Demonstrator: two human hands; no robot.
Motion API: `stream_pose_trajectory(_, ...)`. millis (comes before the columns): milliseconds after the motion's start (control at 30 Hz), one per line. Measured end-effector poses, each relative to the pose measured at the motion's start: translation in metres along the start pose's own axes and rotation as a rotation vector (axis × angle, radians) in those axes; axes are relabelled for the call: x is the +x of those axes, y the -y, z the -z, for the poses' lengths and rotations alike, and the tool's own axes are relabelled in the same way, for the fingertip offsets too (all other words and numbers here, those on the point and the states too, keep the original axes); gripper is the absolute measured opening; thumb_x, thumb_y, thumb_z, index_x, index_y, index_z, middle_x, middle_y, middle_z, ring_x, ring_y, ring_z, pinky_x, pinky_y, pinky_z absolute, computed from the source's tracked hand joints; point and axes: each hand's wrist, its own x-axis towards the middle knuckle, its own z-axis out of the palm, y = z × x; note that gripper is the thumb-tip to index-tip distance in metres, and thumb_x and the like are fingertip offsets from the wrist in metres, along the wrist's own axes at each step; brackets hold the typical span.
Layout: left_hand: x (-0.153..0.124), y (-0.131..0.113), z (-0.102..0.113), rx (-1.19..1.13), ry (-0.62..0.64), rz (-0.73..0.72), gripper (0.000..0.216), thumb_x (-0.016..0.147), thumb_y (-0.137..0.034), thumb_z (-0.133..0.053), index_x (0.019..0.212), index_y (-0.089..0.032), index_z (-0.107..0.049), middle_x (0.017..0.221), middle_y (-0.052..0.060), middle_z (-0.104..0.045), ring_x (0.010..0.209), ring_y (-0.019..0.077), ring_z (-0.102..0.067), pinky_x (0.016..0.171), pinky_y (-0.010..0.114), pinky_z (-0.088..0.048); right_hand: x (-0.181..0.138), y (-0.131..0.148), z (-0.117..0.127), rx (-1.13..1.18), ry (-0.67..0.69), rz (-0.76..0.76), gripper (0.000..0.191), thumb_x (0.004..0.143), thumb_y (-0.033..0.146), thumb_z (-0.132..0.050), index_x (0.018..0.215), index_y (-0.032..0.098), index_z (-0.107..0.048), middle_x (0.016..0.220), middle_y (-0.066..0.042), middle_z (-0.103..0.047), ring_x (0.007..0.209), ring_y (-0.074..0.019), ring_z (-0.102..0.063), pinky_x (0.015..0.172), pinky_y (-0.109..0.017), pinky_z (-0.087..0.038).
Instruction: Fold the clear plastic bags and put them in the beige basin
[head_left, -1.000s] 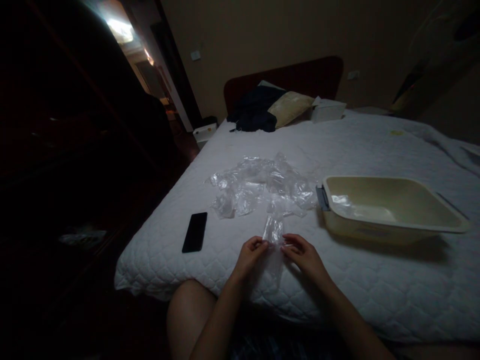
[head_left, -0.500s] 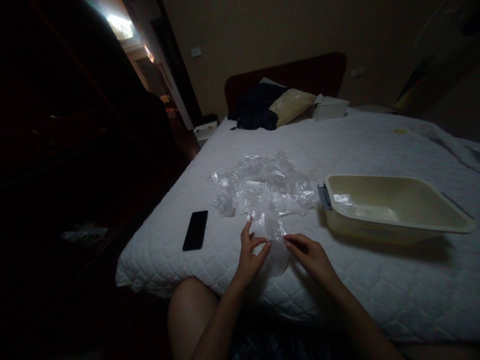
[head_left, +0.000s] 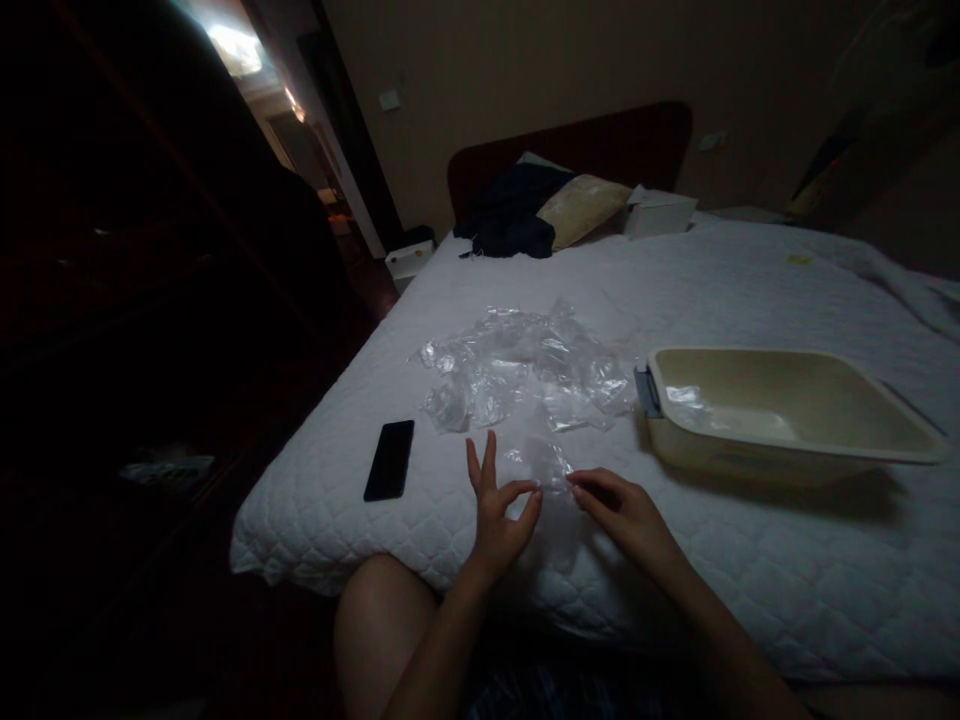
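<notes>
A clear plastic bag [head_left: 553, 470] is stretched between my two hands, just above the near part of the bed. My left hand [head_left: 501, 515] pinches its left side between thumb and index finger, with other fingers raised. On the opposite side, my right hand [head_left: 619, 508] grips it with thumb and fingertips. Beyond them lies a loose spread of crumpled clear plastic bags [head_left: 525, 365]. Whether the held bag touches that spread is hard to tell. Left of my left hand rests a black phone [head_left: 389, 460], flat on the bed.
A cream plastic bin [head_left: 795, 460] with grey handles stands right of my hands, something clear and shiny inside. The white quilted bed [head_left: 315, 520] ends at the left and near sides. Dark clothing [head_left: 517, 215], a beige pillow [head_left: 585, 210] and a white box [head_left: 661, 215] lie by the headboard.
My left hand's outer fingers have lifted and spread away from the plastic. The pinched bag has come slightly nearer me, apart from more of the crumpled spread.
</notes>
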Motion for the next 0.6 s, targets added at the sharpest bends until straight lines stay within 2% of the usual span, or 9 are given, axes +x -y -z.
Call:
stream_pose_trajectory(100,0.0021,0.0035,0.0012,-0.053,0.071,-0.021,0.006,0.072,-0.014,-0.058,0.068,-0.018,-0.06,0.132,0.007,-0.042,0.131,0.0277,-0.013,0.101,0.058,-0.013,0.0004,0.0004,0.0007,0.006,0.005,-0.012,0.023,0.07,0.036,-0.059,0.085,0.02,-0.067,0.086,-0.006,-0.067,0.081,-0.0207,-0.062,0.076,-0.033,-0.048)
stream_pose_trajectory(167,0.0028,0.0058,0.0006,-0.129,0.133,-0.02,0.006,0.073,-0.014,-0.056,0.07,-0.019,-0.058,0.113,0.007,-0.059,0.125,0.0253,-0.031,0.101,0.059,-0.012,0.0007,0.0,0.0014,0.017,0.012,-0.025,0.023,0.07,0.037,-0.059,0.085,0.02,-0.066,0.086,-0.006,-0.067,0.081,-0.0206,-0.062,0.076,-0.033,-0.048)
stream_pose_trajectory(233,0.0024,0.0069,-0.0011,-0.217,0.175,0.014,0.006,0.075,-0.015,-0.055,0.074,-0.02,-0.058,0.094,0.004,-0.067,0.114,0.0224,-0.046,0.102,0.057,-0.013,0.0008,-0.0007,0.0018,0.027,0.015,-0.041,0.024,0.07,0.037,-0.059,0.085,0.019,-0.066,0.086,-0.007,-0.067,0.08,-0.0206,-0.062,0.075,-0.033,-0.049)
stream_pose_trajectory(300,0.0013,0.0069,-0.0031,-0.295,0.17,0.066,0.006,0.075,-0.016,-0.055,0.075,-0.02,-0.058,0.084,0.003,-0.068,0.103,0.0203,-0.055,0.103,0.053,-0.018,0.0006,-0.0009,0.002,0.032,0.013,-0.055,0.026,0.07,0.038,-0.059,0.087,0.019,-0.065,0.085,-0.007,-0.067,0.078,-0.0202,-0.062,0.072,-0.032,-0.049)
stream_pose_trajectory(367,0.0,0.0062,-0.0046,-0.368,0.148,0.143,0.004,0.075,-0.019,-0.055,0.075,-0.019,-0.059,0.084,0.003,-0.067,0.094,0.0192,-0.059,0.1,0.048,-0.028,0.0004,-0.0001,0.0021,0.025,0.009,-0.054,0.027,0.071,0.039,-0.059,0.088,0.018,-0.064,0.085,-0.007,-0.066,0.075,-0.0192,-0.062,0.069,-0.031,-0.05)
stream_pose_trajectory(467,-0.0008,0.0044,-0.0048,-0.451,0.144,0.322,0.009,0.075,-0.026,-0.056,0.073,-0.018,-0.06,0.081,0.004,-0.065,0.08,0.0176,-0.06,0.08,0.033,-0.045,0.0005,0.0025,0.0021,-0.001,-0.025,-0.017,0.026,0.071,0.04,-0.058,0.086,0.019,-0.064,0.088,-0.007,-0.064,0.076,-0.0183,-0.061,0.067,-0.029,-0.05)
stream_pose_trajectory(533,-0.0003,0.0028,-0.0041,-0.487,0.147,0.437,0.013,0.073,-0.029,-0.058,0.07,-0.017,-0.061,0.073,0.003,-0.062,0.072,0.016,-0.058,0.068,0.027,-0.046,0.0009,0.0035,0.0019,-0.001,-0.066,-0.012,0.026,0.071,0.041,-0.058,0.087,0.021,-0.063,0.094,-0.007,-0.063,0.08,-0.0193,-0.06,0.069,-0.03,-0.05)
stream_pose_trajectory(600,0.0006,0.0009,-0.0037,-0.524,0.144,0.52,0.015,0.071,-0.032,-0.06,0.069,-0.017,-0.062,0.07,0.002,-0.06,0.069,0.0149,-0.056,0.064,0.024,-0.044,0.0015,0.0032,0.0012,0.023,-0.07,-0.041,0.028,0.071,0.041,-0.059,0.091,0.021,-0.062,0.098,-0.008,-0.062,0.085,-0.0208,-0.06,0.073,-0.033,-0.05)
